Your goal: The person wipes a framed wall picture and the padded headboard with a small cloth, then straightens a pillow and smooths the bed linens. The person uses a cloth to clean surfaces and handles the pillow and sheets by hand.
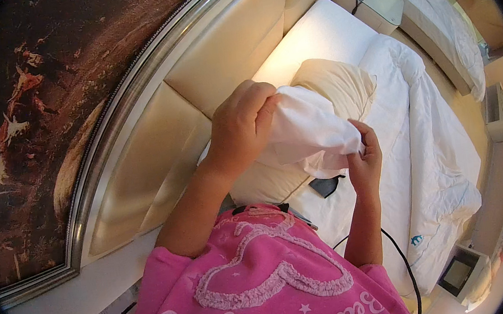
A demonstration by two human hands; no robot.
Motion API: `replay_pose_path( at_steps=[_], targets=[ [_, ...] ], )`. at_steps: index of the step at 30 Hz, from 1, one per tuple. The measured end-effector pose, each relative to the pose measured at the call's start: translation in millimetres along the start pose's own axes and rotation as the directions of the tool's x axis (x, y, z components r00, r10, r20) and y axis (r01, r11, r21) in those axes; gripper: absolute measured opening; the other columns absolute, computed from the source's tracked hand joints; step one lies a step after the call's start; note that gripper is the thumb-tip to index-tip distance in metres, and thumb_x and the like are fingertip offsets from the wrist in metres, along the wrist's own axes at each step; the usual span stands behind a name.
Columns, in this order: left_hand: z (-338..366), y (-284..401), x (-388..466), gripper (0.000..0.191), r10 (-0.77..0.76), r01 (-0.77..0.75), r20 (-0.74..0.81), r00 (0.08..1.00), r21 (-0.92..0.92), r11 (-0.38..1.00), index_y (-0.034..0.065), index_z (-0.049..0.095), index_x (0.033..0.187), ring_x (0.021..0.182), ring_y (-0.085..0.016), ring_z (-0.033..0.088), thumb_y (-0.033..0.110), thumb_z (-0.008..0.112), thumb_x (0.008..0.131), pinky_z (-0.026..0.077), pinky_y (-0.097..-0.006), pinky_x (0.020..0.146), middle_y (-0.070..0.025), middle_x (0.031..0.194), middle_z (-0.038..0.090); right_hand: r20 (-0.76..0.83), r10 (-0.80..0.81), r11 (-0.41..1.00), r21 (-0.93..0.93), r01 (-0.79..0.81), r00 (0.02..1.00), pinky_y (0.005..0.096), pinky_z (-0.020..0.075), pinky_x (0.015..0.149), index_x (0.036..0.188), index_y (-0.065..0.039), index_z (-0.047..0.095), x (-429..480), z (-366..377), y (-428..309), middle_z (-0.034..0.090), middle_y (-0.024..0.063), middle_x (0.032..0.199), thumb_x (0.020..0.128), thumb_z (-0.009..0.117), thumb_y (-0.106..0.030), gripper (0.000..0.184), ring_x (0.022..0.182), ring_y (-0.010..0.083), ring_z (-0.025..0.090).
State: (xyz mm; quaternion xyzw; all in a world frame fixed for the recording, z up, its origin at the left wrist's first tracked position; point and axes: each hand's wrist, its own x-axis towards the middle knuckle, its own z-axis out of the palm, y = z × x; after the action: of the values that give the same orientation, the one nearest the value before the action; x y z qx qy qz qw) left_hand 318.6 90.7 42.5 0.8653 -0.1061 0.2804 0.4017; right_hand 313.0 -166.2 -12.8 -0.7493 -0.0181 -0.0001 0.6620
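A white cloth (pixel 308 117), perhaps a pillowcase, is stretched between my two hands above the bed. My left hand (pixel 246 117) grips its upper left corner, near the padded headboard. At the lower right, my right hand (pixel 366 154) pinches the other end between thumb and fingers. Behind the cloth lies a cream pillow (pixel 341 82), partly covered by it. A second cream pillow (pixel 266 183) rests below the cloth, close to my body. On the white sheet beside it is a small dark flat item (pixel 327 186), which I cannot identify.
A tufted cream headboard (pixel 228 42) runs along the left, under a framed painting (pixel 23 138). A rumpled white duvet (pixel 441 171) covers the bed's right side. A black cable (pixel 408 265) hangs by my right arm. Beyond stand a nightstand (pixel 381 7) and another bed (pixel 438 26).
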Motion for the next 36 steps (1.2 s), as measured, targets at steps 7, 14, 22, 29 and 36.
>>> replay_pose_path(
  at_steps=[7,14,22,29,36],
  targets=[
    [15.5,8.4,-28.8,0.008,-0.281,0.298,0.159,0.946,-0.091,0.95,0.003,0.065,0.094,0.085,-0.038,0.065,0.011,0.062,0.095,0.053,-0.0415,0.073,-0.0165,0.092,0.067,0.329,-0.103,0.918,-0.332,0.217,0.939,0.0289,0.0475,0.068,0.144,-0.011,0.051,-16.8,37.7,-20.1,0.057,0.0086,0.08,0.084,0.072,-0.005,0.064,0.07,0.0196,0.056],
    [20.5,-5.3,-53.3,0.009,-0.321,0.37,0.225,0.92,-0.224,0.902,0.0001,0.067,0.099,0.082,-0.029,0.067,0.008,0.065,0.095,0.053,-0.0364,0.074,-0.0156,0.091,0.068,0.289,-0.037,0.998,-0.038,0.05,0.957,0.025,0.0456,0.08,0.106,0.001,0.066,-8.7,46.4,28.5,0.059,0.0019,0.098,0.096,0.061,0.001,0.011,0.091,0.0114,0.057],
    [40.0,-29.0,-71.2,0.015,-0.414,0.524,0.396,0.819,-0.223,0.822,0.0011,0.066,0.102,0.083,-0.03,0.067,0.012,0.068,0.092,0.054,-0.0389,0.075,-0.0137,0.095,0.068,0.229,-0.057,0.98,0.198,0.01,0.972,0.0238,0.0469,0.087,0.115,0.004,0.067,-25.9,32.4,50.0,0.063,0.0004,0.112,0.1,0.059,-0.003,0.018,0.099,0.0086,0.06],
    [46.9,-9.8,-74.7,0.017,-0.417,0.531,0.458,0.785,-0.152,0.833,0.0016,0.066,0.104,0.087,-0.03,0.068,0.011,0.068,0.09,0.054,-0.0393,0.077,-0.0126,0.092,0.067,0.263,0.055,0.927,0.345,-0.147,0.963,0.0282,0.0511,0.089,0.118,0.002,0.068,-27.5,29.3,49.4,0.067,0.0051,0.117,0.097,0.059,-0.002,0.023,0.105,0.0137,0.063],
    [34.8,-24.9,-57.3,0.01,-0.107,0.165,0.44,0.891,-0.094,0.982,0.0007,0.068,0.095,0.09,-0.035,0.064,0.007,0.067,0.088,0.051,-0.0396,0.077,-0.0158,0.09,0.065,0.281,0.037,0.944,0.306,-0.126,0.959,0.0263,0.0495,0.089,0.117,0.003,0.068,-14.8,13.2,45.1,0.067,0.005,0.117,0.097,0.056,0.001,0.023,0.103,0.011,0.061]
  ],
)
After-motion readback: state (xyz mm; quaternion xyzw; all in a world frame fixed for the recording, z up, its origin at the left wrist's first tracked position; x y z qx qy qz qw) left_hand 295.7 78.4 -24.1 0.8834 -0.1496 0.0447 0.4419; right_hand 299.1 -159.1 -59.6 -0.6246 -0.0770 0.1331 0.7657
